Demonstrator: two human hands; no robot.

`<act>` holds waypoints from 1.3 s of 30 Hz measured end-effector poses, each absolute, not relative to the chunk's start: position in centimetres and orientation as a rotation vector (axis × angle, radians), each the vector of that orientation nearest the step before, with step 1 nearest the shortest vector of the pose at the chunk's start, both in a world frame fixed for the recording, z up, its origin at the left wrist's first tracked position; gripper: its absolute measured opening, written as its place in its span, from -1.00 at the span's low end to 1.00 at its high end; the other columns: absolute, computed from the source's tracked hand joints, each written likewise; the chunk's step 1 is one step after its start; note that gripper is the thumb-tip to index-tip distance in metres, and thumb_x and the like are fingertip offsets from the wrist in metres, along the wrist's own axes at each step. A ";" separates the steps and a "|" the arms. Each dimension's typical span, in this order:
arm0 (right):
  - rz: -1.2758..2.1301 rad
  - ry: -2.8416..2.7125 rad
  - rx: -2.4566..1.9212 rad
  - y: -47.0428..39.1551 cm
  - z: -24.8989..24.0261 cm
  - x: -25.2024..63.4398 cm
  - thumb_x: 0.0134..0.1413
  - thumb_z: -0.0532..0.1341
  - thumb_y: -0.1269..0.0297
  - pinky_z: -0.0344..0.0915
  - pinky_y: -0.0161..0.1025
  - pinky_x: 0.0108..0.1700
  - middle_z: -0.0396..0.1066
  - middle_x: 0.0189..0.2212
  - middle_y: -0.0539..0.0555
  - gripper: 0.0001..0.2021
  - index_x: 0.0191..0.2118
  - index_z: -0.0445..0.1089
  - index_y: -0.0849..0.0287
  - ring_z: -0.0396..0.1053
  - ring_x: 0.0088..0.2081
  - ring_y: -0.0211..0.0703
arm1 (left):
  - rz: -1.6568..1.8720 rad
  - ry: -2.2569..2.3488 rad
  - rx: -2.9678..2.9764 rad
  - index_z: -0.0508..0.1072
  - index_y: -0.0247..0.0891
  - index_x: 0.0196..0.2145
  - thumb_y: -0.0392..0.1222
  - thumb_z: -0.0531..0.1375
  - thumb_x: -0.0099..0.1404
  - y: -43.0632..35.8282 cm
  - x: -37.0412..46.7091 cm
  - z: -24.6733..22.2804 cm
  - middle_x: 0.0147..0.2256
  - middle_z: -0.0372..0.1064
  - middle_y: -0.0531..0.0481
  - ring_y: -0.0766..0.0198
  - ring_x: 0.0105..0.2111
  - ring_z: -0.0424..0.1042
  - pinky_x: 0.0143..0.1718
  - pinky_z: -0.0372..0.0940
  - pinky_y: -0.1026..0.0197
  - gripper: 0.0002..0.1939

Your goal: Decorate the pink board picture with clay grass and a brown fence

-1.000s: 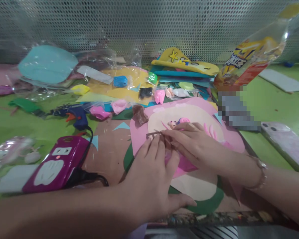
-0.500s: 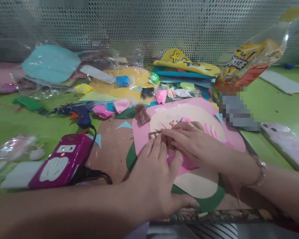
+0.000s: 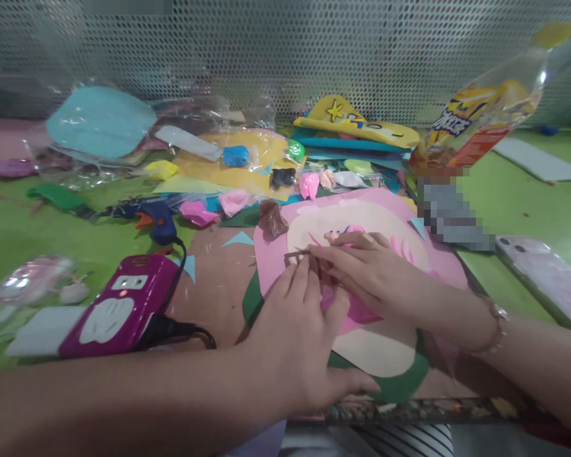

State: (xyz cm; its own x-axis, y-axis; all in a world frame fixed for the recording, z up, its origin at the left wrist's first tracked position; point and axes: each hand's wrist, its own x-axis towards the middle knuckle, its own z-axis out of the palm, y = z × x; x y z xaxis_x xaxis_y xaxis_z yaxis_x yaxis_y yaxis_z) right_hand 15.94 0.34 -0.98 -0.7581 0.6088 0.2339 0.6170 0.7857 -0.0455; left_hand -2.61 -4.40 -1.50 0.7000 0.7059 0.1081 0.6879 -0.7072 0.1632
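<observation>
A thin brown clay strip lies across the cream middle of a layered paper picture with a pink border. My left hand rests on the picture, fingers stretched out and thumb apart, its fingertips just below the strip. From the right, my right hand comes in with its fingertips closed on the strip's right end. Part of the strip is hidden under the fingers. Above the right hand shows a small pink clay figure, partly covered. A brown clay lump in clear wrap sits on the border's upper left.
Left are a purple power box and a blue glue gun with its cord. Wrapped clay lumps and a yellow foam piece lie behind. A tilted drink bottle and a phone are right. A perforated panel rises behind.
The view has shifted very slightly. Both hands stay in nearly the same place at the brown clay strip, and the things around them have not moved.
</observation>
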 end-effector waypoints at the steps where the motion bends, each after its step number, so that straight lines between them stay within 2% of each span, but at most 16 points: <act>1: -0.052 -2.746 -0.948 0.3 -1.0 15.9 0.20 -0.02 0.42 0.14 0.02 -0.10 0.39 -0.07 0.29 -0.59 0.15 0.15 0.37 0.22 0.01 0.15 | 0.237 1.152 2.797 0.14 -0.50 0.16 0.49 -0.05 0.05 -4.4 -2.6 -1.5 0.17 -0.08 -0.69 -0.43 0.20 -0.11 0.14 -0.07 -0.29 0.03; 7: 0.139 -2.647 -0.985 0.3 -0.2 16.2 0.22 -0.02 0.41 0.14 0.01 -0.06 0.40 -0.11 0.22 -0.65 0.10 0.21 0.31 0.22 -0.01 0.06 | 0.229 1.151 2.851 0.15 -0.51 0.14 0.49 -0.09 0.08 -4.6 -2.6 -1.5 0.14 -0.03 -0.69 -0.44 0.18 -0.04 0.13 -0.06 -0.28 0.01; 12: 0.412 -2.456 -0.950 -0.4 1.5 16.6 0.26 -0.05 0.41 0.18 -0.12 -0.04 0.36 -0.18 0.17 -0.73 -0.03 0.30 0.28 0.27 -0.11 -0.11 | 0.232 1.116 2.942 0.20 -0.50 0.09 0.46 -0.12 0.13 -5.3 -2.8 -1.2 0.11 0.08 -0.65 -0.38 0.15 0.07 0.14 -0.06 -0.24 -0.06; 15: 0.634 -2.396 -0.989 -0.8 2.0 16.6 0.24 -0.03 0.45 0.25 -0.28 -0.18 0.32 -0.29 0.08 -0.78 -0.17 0.35 0.23 0.29 -0.24 -0.24 | 0.245 1.113 3.010 0.22 -0.51 0.08 0.43 -0.13 0.16 -5.6 -2.8 -0.9 0.07 0.16 -0.63 -0.37 0.11 0.15 0.10 -0.01 -0.24 -0.09; 19: 0.719 -2.310 -1.096 -0.9 1.8 16.4 0.12 0.05 0.53 0.22 -0.39 -0.37 0.33 -0.44 -0.03 -0.83 -0.28 0.35 0.20 0.27 -0.41 -0.35 | 0.271 1.177 3.044 0.23 -0.48 0.09 0.50 -0.15 0.09 -5.6 -2.7 -0.7 0.05 0.20 -0.60 -0.37 0.07 0.20 0.05 0.05 -0.23 -0.01; 22: 0.757 -2.313 -1.109 -0.9 1.4 16.3 0.10 0.08 0.53 0.21 -0.42 -0.41 0.35 -0.46 -0.05 -0.85 -0.32 0.36 0.19 0.27 -0.44 -0.37 | 0.244 1.228 3.042 0.24 -0.46 0.10 0.53 -0.17 0.06 -5.4 -2.6 -0.7 0.03 0.24 -0.58 -0.35 0.06 0.22 0.03 0.07 -0.22 0.03; 30: 0.895 -2.250 -1.081 -0.6 0.9 15.9 0.17 0.03 0.48 0.24 -0.42 -0.35 0.36 -0.46 -0.03 -0.84 -0.33 0.34 0.21 0.30 -0.43 -0.38 | 0.149 1.242 2.996 0.28 -0.34 0.11 0.52 -0.18 0.08 -5.1 -2.5 -0.4 0.06 0.24 -0.49 -0.28 0.08 0.21 -0.01 0.08 -0.19 -0.03; 39: 0.813 -2.357 -1.014 -0.8 1.1 15.9 0.15 0.01 0.50 0.25 -0.35 -0.35 0.38 -0.43 0.02 -0.81 -0.30 0.35 0.21 0.31 -0.39 -0.30 | 0.157 1.219 2.978 0.27 -0.33 0.11 0.53 -0.20 0.08 -5.2 -2.5 -0.7 0.06 0.23 -0.49 -0.30 0.08 0.19 0.00 0.06 -0.21 -0.03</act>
State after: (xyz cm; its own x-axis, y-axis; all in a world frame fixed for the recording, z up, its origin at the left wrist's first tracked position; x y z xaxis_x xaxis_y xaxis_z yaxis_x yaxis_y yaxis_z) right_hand 15.86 -0.81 1.06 -0.6310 0.7582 0.1644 0.4957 0.5570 -0.6664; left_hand -2.52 -5.25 -0.71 0.7094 0.6944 0.1204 0.7022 -0.7110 -0.0366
